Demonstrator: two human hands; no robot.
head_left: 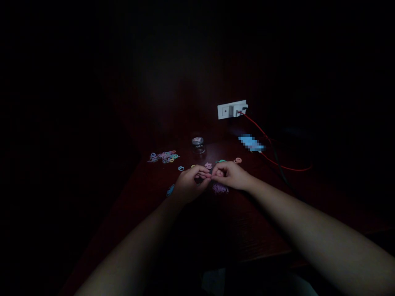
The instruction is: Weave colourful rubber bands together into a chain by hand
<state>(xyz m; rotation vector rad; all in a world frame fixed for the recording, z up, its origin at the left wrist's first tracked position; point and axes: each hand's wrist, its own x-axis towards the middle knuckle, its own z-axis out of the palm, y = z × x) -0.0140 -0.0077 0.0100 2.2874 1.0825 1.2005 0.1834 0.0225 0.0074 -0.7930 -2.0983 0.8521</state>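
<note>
Left hand [190, 183], right hand [232, 176] nearer than jar [198, 145], pinched close together, can't tell if gripping. Mixed bands [166, 156] left of jar; purple bands [220, 188] nearer, right.

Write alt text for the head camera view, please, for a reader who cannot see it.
A person's left hand and right hand meet in dim light over a dark red table, among small colored loops, some piled. Behind them stands a small jar, with a wall socket farther right.
</note>
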